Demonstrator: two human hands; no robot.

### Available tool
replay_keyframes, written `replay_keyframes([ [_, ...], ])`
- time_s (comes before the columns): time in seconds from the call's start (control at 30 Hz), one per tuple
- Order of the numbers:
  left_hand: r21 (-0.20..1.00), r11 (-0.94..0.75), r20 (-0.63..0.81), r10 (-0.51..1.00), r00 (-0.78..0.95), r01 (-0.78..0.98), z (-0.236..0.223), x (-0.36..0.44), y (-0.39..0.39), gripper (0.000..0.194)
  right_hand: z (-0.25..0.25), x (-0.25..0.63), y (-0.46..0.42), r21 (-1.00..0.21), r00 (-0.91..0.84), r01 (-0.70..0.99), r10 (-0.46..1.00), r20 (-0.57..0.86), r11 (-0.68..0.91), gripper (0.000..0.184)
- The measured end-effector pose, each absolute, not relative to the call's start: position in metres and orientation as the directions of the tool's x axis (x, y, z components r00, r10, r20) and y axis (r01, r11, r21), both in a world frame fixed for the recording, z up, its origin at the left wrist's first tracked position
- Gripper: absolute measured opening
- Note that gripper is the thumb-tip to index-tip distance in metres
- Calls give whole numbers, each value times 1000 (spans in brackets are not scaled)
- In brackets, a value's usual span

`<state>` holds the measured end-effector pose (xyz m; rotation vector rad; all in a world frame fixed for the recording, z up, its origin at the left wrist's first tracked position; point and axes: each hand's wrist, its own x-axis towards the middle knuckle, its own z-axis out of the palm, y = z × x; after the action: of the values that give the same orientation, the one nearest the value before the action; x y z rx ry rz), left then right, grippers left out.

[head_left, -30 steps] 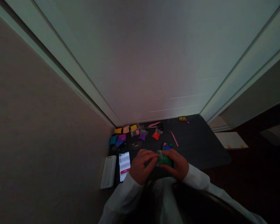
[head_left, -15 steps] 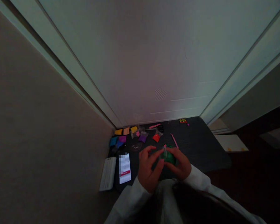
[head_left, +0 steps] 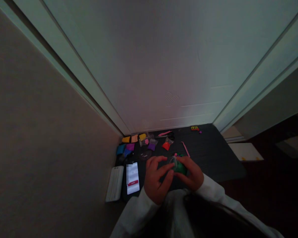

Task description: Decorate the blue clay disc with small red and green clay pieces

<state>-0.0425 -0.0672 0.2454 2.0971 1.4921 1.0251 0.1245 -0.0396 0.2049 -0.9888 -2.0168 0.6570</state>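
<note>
Between my two hands is a clear plastic bag of green clay (head_left: 180,168), held low above the dark table. My right hand (head_left: 192,173) is closed round its right side, thumb below and fingers above. My left hand (head_left: 157,178) pinches the bag's clear edge between thumb and forefinger, its other fingers curled loosely apart. Just behind the bag lies a small clay piece (head_left: 178,154) in green and pink, partly hidden by the hands. A pink tool (head_left: 185,149), long and thin, rests beyond my right hand.
Several bags of coloured clay lie at the back left, with a red clay bag (head_left: 167,144) nearer the middle. Scissors (head_left: 169,135) lie by the wall. At left are a lit phone (head_left: 132,178) and a white case (head_left: 114,183). A yellow-dotted clay piece (head_left: 195,128) sits back right.
My left hand has moved right and regripped the bag's clear edge. The bag has shifted slightly right, covering more of the clay piece behind it.
</note>
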Motion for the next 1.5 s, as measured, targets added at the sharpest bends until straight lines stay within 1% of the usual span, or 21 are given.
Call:
replay_keyframes([
  [0.27, 643, -380, 306, 923, 232, 665, 252, -40, -59, 19, 206, 125, -41, -695, -392, 411, 802, 450, 590, 41],
  [0.57, 671, -347, 238, 938, 252, 656, 250, -36, -55, 17, 200, 123, -38, -652, -362, 436, 785, 503, 620, 41],
  [0.77, 695, -334, 225, 942, 248, 637, 250, -28, -56, 15, 200, 122, -39, -678, -334, 409, 791, 512, 611, 38],
  [0.9, 731, -337, 273, 941, 198, 593, 244, -29, -61, 15, 206, 120, -39, -702, -318, 389, 802, 506, 597, 40],
  [0.97, 782, -310, 299, 948, 110, 541, 239, -33, -63, 15, 209, 118, -38, -725, -299, 387, 821, 486, 570, 42],
  [1.0, 818, -271, 289, 956, 46, 508, 237, -35, -63, 16, 211, 118, -39, -743, -283, 390, 839, 465, 544, 44],
  [1.07, 894, -155, 208, 974, -84, 421, 235, -41, -63, 25, 214, 116, -40, -793, -245, 388, 882, 403, 470, 46],
  [1.1, 921, -93, 147, 982, -117, 379, 236, -43, -63, 31, 215, 116, -42, -819, -230, 380, 901, 367, 430, 48],
  [1.17, 936, -5, 39, 995, -89, 351, 238, -47, -62, 37, 216, 115, -45, -858, -228, 352, 923, 310, 375, 52],
  [1.23, 920, 15, -9, 1000, -15, 393, 241, -48, -62, 32, 216, 113, -47, -877, -258, 318, 923, 285, 360, 54],
  [1.3, 902, 4, -10, 1000, 12, 432, 244, -48, -61, 26, 215, 112, -49, -879, -308, 277, 903, 300, 387, 53],
  [1.37, 902, -8, 11, 1000, -4, 432, 245, -47, -60, 23, 215, 111, -48, -883, -332, 243, 890, 314, 402, 47],
  [1.5, 902, -50, 65, 998, -19, 428, 243, -47, -58, 21, 216, 111, -47, -906, -345, 226, 899, 268, 357, 37],
])
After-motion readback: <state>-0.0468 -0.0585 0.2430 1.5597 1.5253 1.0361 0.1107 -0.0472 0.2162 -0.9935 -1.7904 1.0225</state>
